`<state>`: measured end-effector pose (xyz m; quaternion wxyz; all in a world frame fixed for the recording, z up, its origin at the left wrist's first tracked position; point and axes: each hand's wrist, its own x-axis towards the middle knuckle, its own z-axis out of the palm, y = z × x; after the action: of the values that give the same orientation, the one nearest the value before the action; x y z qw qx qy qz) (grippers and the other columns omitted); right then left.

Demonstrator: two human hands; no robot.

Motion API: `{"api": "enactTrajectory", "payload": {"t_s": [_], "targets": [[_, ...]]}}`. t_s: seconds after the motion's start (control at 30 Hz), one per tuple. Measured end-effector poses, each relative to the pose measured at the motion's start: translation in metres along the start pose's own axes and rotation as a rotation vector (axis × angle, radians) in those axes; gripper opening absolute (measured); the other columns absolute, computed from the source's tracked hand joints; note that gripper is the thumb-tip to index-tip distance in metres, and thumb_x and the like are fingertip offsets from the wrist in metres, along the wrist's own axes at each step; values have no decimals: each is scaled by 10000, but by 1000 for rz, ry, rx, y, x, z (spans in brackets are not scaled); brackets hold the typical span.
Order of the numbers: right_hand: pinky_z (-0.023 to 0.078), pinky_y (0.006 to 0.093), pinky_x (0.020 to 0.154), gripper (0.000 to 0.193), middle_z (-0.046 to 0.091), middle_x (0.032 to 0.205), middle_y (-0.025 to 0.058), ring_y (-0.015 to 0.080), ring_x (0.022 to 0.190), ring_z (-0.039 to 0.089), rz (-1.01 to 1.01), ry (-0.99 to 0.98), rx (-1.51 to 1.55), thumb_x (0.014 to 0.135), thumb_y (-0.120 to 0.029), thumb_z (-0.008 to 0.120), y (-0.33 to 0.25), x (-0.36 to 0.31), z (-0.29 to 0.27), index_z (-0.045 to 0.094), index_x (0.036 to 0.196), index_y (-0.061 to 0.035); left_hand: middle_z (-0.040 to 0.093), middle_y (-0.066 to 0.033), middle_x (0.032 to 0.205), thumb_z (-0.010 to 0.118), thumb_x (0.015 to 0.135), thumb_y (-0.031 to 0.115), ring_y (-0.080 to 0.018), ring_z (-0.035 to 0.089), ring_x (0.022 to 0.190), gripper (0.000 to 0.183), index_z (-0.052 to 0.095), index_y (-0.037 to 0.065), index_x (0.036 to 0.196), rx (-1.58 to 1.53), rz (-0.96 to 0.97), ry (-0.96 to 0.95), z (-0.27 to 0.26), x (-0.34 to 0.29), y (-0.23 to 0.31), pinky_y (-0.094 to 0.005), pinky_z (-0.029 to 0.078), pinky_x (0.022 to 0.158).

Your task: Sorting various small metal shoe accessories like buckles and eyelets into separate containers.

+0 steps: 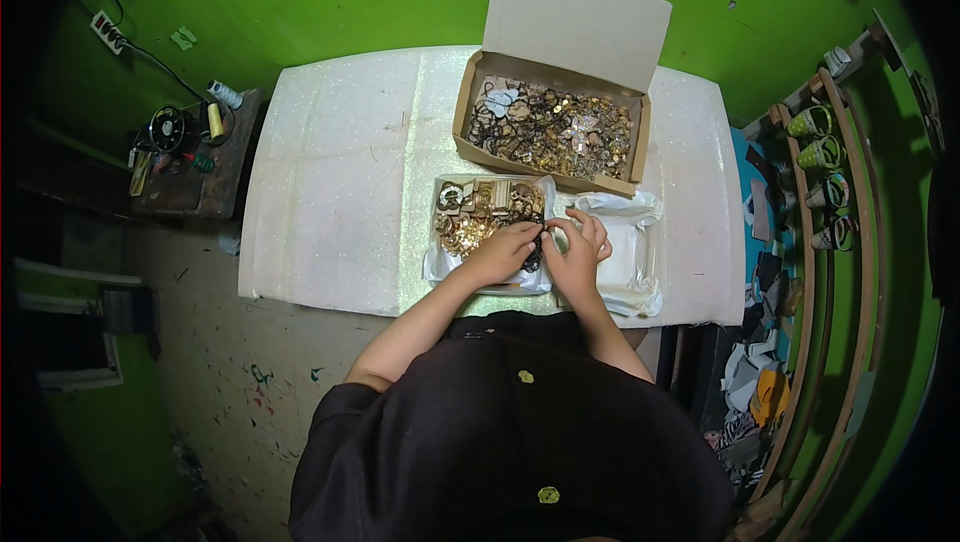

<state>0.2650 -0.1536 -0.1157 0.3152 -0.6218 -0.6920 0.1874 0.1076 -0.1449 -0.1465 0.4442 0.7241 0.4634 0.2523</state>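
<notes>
Both my hands meet over the right part of a small lined box (428, 269) filled with gold-coloured and dark metal pieces, like buckles and trims. The fingers of my left hand (506, 253) are bent together above the dark pieces. My right hand (573, 254) pinches with thumb and forefinger close to the left fingertips. Whatever lies between the fingers is too small to make out. Gold pieces (467, 234) show to the left of my hands. On the right stands a second tray lined with white paper (628, 252).
Behind is an open cardboard box (548, 175) of mixed metal pieces, its lid (575, 24) raised. All stand on a white sparkly table (335, 172). A sewing machine wheel (168, 129) and thread spools (215, 120) are at left. Sandals (822, 153) hang on a rack (850, 272) at right.
</notes>
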Motion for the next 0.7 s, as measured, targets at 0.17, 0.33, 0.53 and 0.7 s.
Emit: {"api": "enactTrajectory", "payload": {"t_s": [0.17, 0.33, 0.53, 0.7], "targets": [[158, 450, 954, 248, 502, 1175, 56, 259, 1183, 342, 9, 28, 19, 729, -188, 636, 0, 8, -2, 645, 976, -171, 367, -222, 1374, 478, 874, 90, -355, 359, 1271, 539, 294, -18, 1369, 89, 30, -34, -5, -4, 16, -371, 279, 1064], [157, 497, 958, 222, 510, 1150, 51, 270, 1183, 362, -142, 103, -31, 746, -182, 617, -5, 52, -5, 642, 966, -168, 409, -210, 1342, 523, 850, 131, -353, 393, 1241, 514, 386, 22, 1333, 238, 89, 90, -26, -2, 22, -391, 296, 1048], [175, 541, 960, 211, 547, 1117, 57, 258, 1147, 419, -245, -39, -137, 756, -160, 595, 2, 139, 15, 642, 961, -139, 339, -171, 1393, 532, 849, 184, -354, 306, 1297, 546, 362, 108, 1363, 582, 54, 300, -46, 21, 30, -521, 255, 1040], [224, 601, 961, 271, 531, 1173, 84, 278, 1167, 409, -263, -262, -417, 763, -161, 601, 9, 181, 48, 638, 1030, -134, 332, -122, 1407, 543, 844, 225, -300, 282, 1326, 583, 328, 144, 1380, 747, -102, 269, -52, 28, 17, -586, 221, 1034]]}}
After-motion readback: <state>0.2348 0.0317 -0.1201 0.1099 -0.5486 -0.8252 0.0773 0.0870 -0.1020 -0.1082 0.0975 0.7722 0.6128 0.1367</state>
